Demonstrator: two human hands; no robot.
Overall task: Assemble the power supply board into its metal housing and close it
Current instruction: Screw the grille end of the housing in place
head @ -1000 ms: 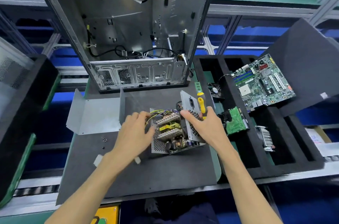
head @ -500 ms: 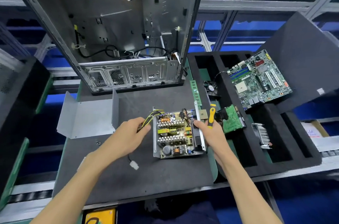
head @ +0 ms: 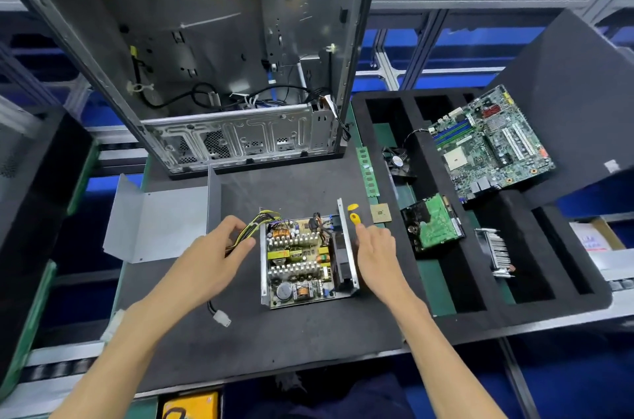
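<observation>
The power supply board (head: 298,257) lies flat inside its open metal housing base (head: 347,247) on the dark mat, components facing up. My left hand (head: 212,257) is left of the housing and grips the yellow and black cable bundle (head: 260,217) that leaves the board's far left corner. A white connector (head: 221,317) on a black lead lies under my left wrist. My right hand (head: 375,250) is just right of the housing wall, fingers stretched toward a yellow screwdriver handle (head: 354,215). The grey bent housing cover (head: 164,223) lies open on the mat at the left.
An open computer case (head: 206,41) stands behind the mat. A RAM stick (head: 367,175) and a CPU chip (head: 380,212) lie near the mat's right edge. The black foam tray (head: 463,281) holds a fan (head: 398,161), motherboard (head: 490,144), hard drive (head: 432,223) and heatsink (head: 497,250).
The housing with the board went from tipped up on edge to lying flat. My right hand let go of its wall and moved to its right side. My left hand shifted onto the cables.
</observation>
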